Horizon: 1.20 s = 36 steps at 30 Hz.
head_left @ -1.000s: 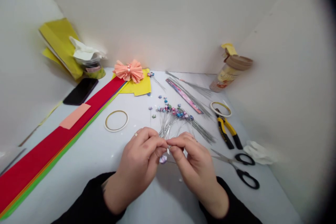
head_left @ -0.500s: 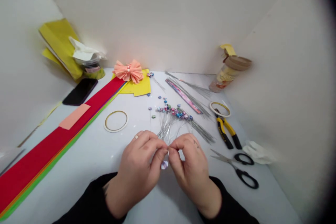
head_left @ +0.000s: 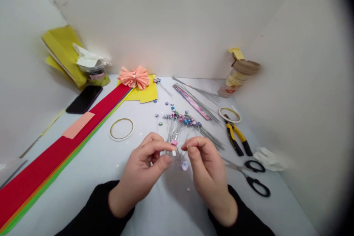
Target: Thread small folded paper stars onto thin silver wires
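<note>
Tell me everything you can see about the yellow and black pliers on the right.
The pliers have yellow handles with black ends and a dark metal head. They lie flat on the white work surface, handles slightly spread and pointing toward the person. The head reaches up to a ring of tape and appears to touch it.

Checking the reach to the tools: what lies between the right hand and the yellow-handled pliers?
Between the right hand and the yellow-handled pliers, the head view shows the ends of thin silver wires on the white tabletop.
</note>
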{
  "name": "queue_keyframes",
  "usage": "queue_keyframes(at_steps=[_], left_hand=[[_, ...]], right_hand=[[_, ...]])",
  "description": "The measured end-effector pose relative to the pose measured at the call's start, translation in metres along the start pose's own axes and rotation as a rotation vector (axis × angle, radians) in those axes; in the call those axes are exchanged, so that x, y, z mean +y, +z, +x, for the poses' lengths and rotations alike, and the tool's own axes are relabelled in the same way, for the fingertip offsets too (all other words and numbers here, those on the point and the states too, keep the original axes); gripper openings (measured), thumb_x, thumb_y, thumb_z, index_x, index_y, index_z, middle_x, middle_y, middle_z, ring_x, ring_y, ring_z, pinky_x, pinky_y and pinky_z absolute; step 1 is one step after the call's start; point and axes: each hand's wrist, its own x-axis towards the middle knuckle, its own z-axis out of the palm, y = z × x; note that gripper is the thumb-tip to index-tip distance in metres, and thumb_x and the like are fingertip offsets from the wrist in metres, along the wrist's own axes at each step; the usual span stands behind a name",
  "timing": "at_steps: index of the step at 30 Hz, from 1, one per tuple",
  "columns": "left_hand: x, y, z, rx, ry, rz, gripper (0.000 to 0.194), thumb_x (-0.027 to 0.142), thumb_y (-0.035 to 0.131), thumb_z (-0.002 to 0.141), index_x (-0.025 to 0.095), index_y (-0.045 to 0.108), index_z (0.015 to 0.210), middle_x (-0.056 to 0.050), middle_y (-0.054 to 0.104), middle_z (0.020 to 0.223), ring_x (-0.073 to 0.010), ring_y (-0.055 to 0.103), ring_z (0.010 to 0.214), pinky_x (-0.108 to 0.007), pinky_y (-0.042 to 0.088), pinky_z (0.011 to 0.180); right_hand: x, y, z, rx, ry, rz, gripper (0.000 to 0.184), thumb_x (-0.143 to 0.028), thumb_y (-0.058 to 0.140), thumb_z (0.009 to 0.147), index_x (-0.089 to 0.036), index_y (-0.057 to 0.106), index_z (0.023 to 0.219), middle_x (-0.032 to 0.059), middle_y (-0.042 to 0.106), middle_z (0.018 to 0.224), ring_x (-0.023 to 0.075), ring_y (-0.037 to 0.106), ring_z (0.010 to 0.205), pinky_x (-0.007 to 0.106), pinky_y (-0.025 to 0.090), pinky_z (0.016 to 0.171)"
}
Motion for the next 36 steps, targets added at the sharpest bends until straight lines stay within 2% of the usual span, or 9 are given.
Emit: queue_keyframes(at_steps=[7,13,18,25,27,30,31,33,36], left_hand=[[-0.002,0.003,0.002,0.018,-0.036,-0.04,0.011,0.018,0.064,0.081,0.024,0.071,0.086,-0.002,0.052,0.078,-0.0138,0.052,0.069,-0.025,0.045,0.058],[-0.003,0.003,0.001,-0.032,0.007,0.006,0.016,0.012,0.062,0.081,0.024,0.072,0.084,-0.002,0.051,0.08,-0.0127,0.053,0.07,-0.025,0.046,0.06],[0.0,0.005,0.003,-0.061,0.064,0.094,0.019,0.008,0.062,0.08,0.024,0.072,0.081,-0.001,0.053,0.078,-0.0119,0.054,0.071,-0.023,0.046,0.06],[0.0,0.005,0.0,-0.096,0.106,0.068,0.017,0.008,0.065,0.078,0.024,0.071,0.08,-0.001,0.053,0.079,-0.0131,0.056,0.074,-0.025,0.047,0.063],[-0.003,0.004,-0.001,0.023,0.105,0.042,0.018,0.008,0.063,0.08,0.025,0.069,0.083,-0.001,0.052,0.084,-0.0124,0.055,0.074,-0.025,0.047,0.064],[-0.009,0.003,0.0,0.316,0.091,-0.046,0.022,0.011,0.06,0.082,0.027,0.064,0.097,-0.001,0.05,0.093,-0.0116,0.053,0.077,-0.025,0.048,0.067],[-0.01,0.003,0.001,0.377,0.085,-0.082,0.027,0.013,0.061,0.082,0.028,0.061,0.104,-0.001,0.051,0.097,-0.0117,0.053,0.079,-0.025,0.048,0.069],[-0.01,0.004,0.001,0.396,0.067,-0.12,0.04,0.013,0.062,0.081,0.031,0.054,0.116,-0.002,0.054,0.101,-0.0126,0.056,0.085,-0.026,0.05,0.074],[-0.006,0.007,-0.001,0.29,0.009,-0.053,0.059,0.013,0.061,0.082,0.031,0.037,0.133,-0.001,0.063,0.099,-0.0146,0.061,0.094,-0.033,0.049,0.089]], right_hand=[[0.0,0.008,-0.001,-0.062,0.054,0.263,0.007,-0.025,0.05,0.094,-0.025,0.054,0.1,0.0027,0.064,0.09,0.0158,0.064,0.083,0.031,0.054,0.073],[-0.004,0.013,-0.001,0.019,0.176,0.358,0.018,-0.016,0.061,0.084,-0.025,0.048,0.093,-0.0037,0.06,0.073,0.0111,0.061,0.062,0.022,0.052,0.056],[-0.007,0.014,0.0,0.071,0.175,0.36,0.019,-0.016,0.061,0.081,-0.024,0.048,0.092,-0.0035,0.058,0.073,0.0104,0.06,0.06,0.02,0.051,0.052],[-0.005,0.013,0.002,0.101,0.194,0.336,0.018,-0.017,0.06,0.082,-0.024,0.047,0.092,-0.0032,0.057,0.073,0.0108,0.058,0.06,0.022,0.051,0.053],[-0.005,0.013,0.001,0.077,0.19,0.356,0.019,-0.017,0.059,0.083,-0.025,0.047,0.095,-0.0033,0.057,0.075,0.0104,0.057,0.058,0.022,0.051,0.052],[-0.004,0.011,0.0,0.027,0.163,0.305,0.018,-0.016,0.055,0.085,-0.025,0.048,0.099,-0.0017,0.057,0.079,0.0113,0.059,0.061,0.024,0.052,0.053],[-0.003,0.011,0.0,0.007,0.138,0.251,0.017,-0.015,0.054,0.086,-0.025,0.05,0.099,-0.0011,0.058,0.08,0.012,0.06,0.064,0.025,0.052,0.055],[-0.003,0.009,-0.001,-0.04,0.066,0.113,0.019,-0.012,0.054,0.085,-0.025,0.054,0.099,-0.0007,0.06,0.08,0.0127,0.061,0.068,0.025,0.053,0.06],[-0.003,0.007,-0.001,-0.087,-0.034,-0.049,0.024,-0.009,0.056,0.084,-0.026,0.057,0.101,-0.0017,0.065,0.078,0.0123,0.064,0.068,0.024,0.053,0.063]])
